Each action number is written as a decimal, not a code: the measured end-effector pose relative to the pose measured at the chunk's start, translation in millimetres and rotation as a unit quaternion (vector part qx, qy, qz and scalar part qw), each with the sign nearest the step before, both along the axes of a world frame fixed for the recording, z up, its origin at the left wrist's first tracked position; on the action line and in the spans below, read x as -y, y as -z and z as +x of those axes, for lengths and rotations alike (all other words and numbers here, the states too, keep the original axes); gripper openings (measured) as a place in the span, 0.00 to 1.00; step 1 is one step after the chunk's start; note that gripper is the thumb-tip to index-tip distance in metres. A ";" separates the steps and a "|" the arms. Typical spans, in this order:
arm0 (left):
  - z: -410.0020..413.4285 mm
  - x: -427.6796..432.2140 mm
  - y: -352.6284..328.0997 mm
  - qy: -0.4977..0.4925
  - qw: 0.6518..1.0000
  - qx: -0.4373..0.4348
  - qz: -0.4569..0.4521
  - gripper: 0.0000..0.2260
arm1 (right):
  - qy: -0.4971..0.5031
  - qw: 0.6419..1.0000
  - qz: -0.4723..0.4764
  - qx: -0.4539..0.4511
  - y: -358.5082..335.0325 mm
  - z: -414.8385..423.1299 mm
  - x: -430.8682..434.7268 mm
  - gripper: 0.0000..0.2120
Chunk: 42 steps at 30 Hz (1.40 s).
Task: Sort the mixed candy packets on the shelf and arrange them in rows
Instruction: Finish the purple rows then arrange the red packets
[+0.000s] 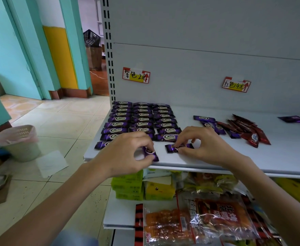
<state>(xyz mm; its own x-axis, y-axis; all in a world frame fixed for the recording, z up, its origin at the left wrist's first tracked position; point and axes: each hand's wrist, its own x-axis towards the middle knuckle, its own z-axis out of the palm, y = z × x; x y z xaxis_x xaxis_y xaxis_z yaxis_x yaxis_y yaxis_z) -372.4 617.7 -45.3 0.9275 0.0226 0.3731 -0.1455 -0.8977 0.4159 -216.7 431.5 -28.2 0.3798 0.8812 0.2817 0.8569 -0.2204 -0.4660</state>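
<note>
Head cam: L hand [128, 153], R hand [203, 145] pinch purple packets [178, 147] at shelf [287, 157].

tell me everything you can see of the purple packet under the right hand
The purple packet is a small, glossy, foil-like wrapper with crimped ends and a white logo patch. It lies flat, long side left to right, on the white shelf near its front edge, just ahead of the arranged purple rows and apart from them. The right hand pinches it, covering its middle and right end.
</note>
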 end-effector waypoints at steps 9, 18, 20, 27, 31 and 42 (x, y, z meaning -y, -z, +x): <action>-4.3 0.7 5.3 0.007 0.997 0.058 0.055 0.14 | -0.004 1.000 0.000 -0.009 0.2 -1.3 2.0 0.04; -4.8 -2.1 4.5 0.007 0.999 0.043 0.020 0.12 | 0.002 1.000 0.009 0.003 1.9 -2.2 1.2 0.04; -3.6 -5.1 5.4 -0.003 0.999 0.041 0.018 0.11 | 0.000 1.000 0.011 0.002 1.4 -2.2 1.9 0.04; 2.6 -13.5 6.2 -0.018 0.998 0.056 0.021 0.11 | -0.003 1.000 0.020 -0.004 2.2 -6.0 -3.0 0.03; 5.4 -11.4 4.5 -0.012 0.998 0.056 0.028 0.12 | -0.002 1.000 0.025 0.001 3.1 -7.0 -5.3 0.03; 5.8 -17.0 4.0 -0.032 0.998 0.055 0.019 0.16 | -0.001 0.999 0.045 0.015 5.6 -8.8 -13.3 0.02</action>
